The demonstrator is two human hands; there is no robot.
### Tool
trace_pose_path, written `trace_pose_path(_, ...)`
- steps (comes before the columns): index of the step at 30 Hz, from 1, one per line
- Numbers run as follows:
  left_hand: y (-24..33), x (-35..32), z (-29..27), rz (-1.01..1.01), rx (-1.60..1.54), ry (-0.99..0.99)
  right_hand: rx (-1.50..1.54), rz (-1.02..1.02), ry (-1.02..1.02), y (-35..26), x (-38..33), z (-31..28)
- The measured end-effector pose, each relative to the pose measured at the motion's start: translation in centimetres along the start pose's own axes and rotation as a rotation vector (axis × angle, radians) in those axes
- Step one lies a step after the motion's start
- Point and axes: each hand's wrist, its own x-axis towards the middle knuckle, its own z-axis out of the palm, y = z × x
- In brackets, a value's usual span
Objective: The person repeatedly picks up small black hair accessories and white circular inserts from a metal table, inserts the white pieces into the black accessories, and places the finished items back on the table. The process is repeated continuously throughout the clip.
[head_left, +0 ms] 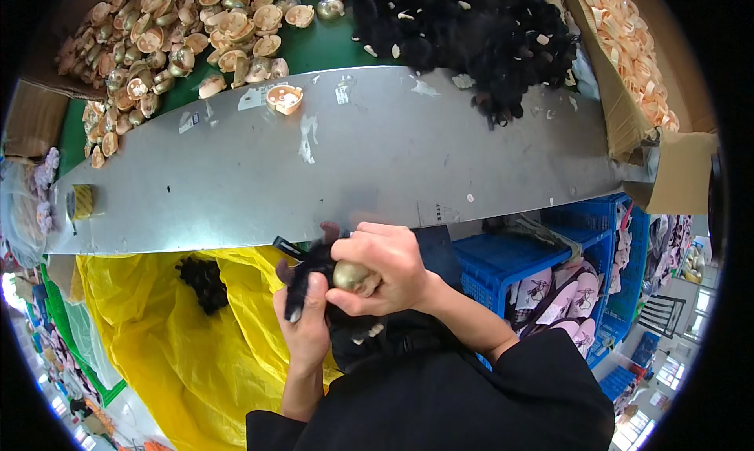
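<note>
A black furry plush piece (316, 264) with brownish-pink ears is held over the near edge of the metal table. My left hand (302, 329) grips it from below, thumb pressed against the fur. In my right hand (393, 264), with fingers curled, is a shiny gold rounded shell (351, 277), up against the plush piece. Fingers hide where the two meet. One loose shell with a face-like pattern (284, 98) lies on the metal table (377, 160), beyond my hands.
Gold and peach shells (236, 27) are heaped at the far left, black plush pieces (471, 39) at the far right. A cardboard box (620, 113) holds peach strips. A yellow bag (173, 349) hangs open below left; blue crates (503, 255) stand right. A tape roll (80, 201) sits left.
</note>
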Motion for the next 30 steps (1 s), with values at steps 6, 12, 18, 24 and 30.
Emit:
trace_pose_path(6,0.7,0.4,0.8,-0.093,-0.237,-0.127,0.362,0.292,0.014,-0.3,-0.7,-0.1)
trace_pose_path(12,-1.4,-0.4,-0.3,-0.278,-0.584,-0.191,0.524,0.379,-0.012,-0.6,-0.2,-0.2)
trace_pose_path(18,-1.9,-0.7,-0.2,-0.234,-0.576,-0.180,0.581,0.393,-0.067,0.4,-0.7,-0.5)
trace_pose_path(24,-2.4,-0.6,-0.6,-0.258,-0.606,-0.209,0.539,0.305,-0.067,0.2,0.1,-1.0)
trace_pose_path(30,-3.3,-0.5,-1.2,-0.288,-0.668,-0.316,0.550,0.319,-0.131,0.1,-0.7,-1.6)
